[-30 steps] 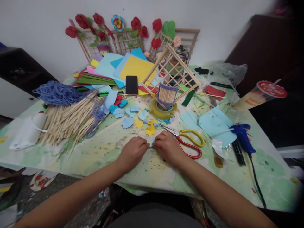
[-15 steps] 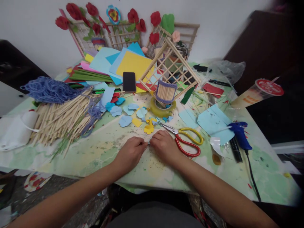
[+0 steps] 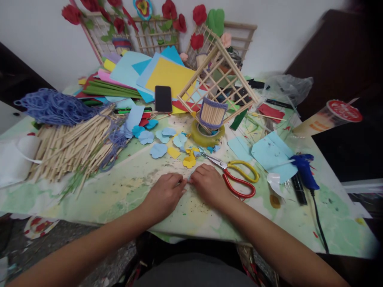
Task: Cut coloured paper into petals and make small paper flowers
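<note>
My left hand and my right hand meet at the front middle of the table, fingertips pinched close together. Between them shows a tiny bit of light blue paper, mostly hidden by the fingers. Just right of my right hand lie scissors with one yellow and one red handle, blades slightly apart. Beyond the hands are a yellow paper flower, several blue paper flowers and small paper scraps. A wooden lattice with a small stick basket leans by a roll of tape.
At left lie blue yarn, a pile of wooden sticks and a white glue gun-like or cup-shaped object. A phone rests by coloured paper. Right are a blue glue gun, light blue paper and a drink cup.
The view has shifted slightly, so things on the table sit a little differently in the picture. Both hands stay together, with only a small movement of the fingers.
</note>
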`<state>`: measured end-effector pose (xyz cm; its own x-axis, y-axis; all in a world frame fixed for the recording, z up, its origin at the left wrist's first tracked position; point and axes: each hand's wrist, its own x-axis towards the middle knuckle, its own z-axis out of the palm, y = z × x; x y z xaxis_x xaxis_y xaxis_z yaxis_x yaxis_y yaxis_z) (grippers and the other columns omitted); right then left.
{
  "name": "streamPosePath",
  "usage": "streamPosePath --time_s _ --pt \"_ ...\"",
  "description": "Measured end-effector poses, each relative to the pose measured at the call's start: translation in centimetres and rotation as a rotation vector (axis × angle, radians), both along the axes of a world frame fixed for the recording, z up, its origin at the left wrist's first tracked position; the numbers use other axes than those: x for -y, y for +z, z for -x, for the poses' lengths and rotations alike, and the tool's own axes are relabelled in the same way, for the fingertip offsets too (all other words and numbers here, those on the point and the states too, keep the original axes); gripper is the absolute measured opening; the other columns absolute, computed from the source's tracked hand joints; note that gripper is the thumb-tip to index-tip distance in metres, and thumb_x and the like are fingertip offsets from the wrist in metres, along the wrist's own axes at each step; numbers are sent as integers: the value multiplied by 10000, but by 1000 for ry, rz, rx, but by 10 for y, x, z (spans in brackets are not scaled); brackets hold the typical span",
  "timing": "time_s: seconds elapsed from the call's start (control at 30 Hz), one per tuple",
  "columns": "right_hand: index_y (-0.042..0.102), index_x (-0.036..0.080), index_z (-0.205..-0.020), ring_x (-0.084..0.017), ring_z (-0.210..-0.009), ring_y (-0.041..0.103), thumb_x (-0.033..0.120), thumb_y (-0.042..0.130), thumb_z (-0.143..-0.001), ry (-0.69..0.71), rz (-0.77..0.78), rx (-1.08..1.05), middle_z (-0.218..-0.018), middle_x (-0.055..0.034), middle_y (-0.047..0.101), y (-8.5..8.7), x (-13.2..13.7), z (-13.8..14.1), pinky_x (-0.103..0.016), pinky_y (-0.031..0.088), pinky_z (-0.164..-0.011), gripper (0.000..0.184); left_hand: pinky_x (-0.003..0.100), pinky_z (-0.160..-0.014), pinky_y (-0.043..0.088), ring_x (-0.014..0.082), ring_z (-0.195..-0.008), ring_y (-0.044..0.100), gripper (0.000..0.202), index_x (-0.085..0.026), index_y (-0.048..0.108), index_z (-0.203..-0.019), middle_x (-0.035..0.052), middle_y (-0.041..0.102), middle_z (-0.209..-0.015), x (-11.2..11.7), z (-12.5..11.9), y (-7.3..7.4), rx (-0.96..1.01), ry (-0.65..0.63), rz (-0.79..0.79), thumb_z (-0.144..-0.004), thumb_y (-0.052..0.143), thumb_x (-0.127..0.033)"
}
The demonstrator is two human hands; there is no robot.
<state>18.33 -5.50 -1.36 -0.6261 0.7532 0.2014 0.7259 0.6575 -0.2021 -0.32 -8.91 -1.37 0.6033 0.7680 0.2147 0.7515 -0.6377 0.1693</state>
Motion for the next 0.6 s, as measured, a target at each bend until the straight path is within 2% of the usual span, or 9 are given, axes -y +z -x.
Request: streamPosePath --time_s 0.17,0.27,0.4,0.5,0.6 --pt "591 150 -812 -216 -843 475 224 493 -898 -92 96 71 -830 -76 599 6 -4 5 -327 335 -742 150 392 -809 454 238 -919 525 306 -92 605 -1083 126 614 -978 2 2 2 5 -24 21 -915 395 -238" --pt "581 157 -824 -208 -847 472 217 460 -907 -56 160 -6 -841 -70 594 10 -4 1 -327 344 -760 158 389 -810 453 236 -915 521 301 -97 614 -1074 125 609 -973 1 2 3 27 -19 56 -913 393 -222" --pt "573 170 -861 -197 -845 463 296 532 -868 49 252 -155 -835 -55 571 13 -2 -6 -318 358 -747 132 388 -830 445 236 -928 517 291 -113 613 -1082 117 602 -973 0 4 5 86 -12 100 -903 405 -209" --pt "577 178 -795 -188 -831 456 233 507 -879 65 248 -190 -816 -52 560 12 -3 -7 -312 358 -727 122 377 -833 444 226 -921 520 265 -131 622 -1056 105 601 -962 -2 6 4 160 2 156 -889 430 -206" --pt "575 170 -789 -194 -869 452 227 502 -886 46 216 -243 -887 -69 568 11 -4 -5 -323 368 -760 134 355 -817 448 208 -901 524 232 -149 641 -1009 90 602 -936 -6 9 3 244 19 194 -882 458 -213"
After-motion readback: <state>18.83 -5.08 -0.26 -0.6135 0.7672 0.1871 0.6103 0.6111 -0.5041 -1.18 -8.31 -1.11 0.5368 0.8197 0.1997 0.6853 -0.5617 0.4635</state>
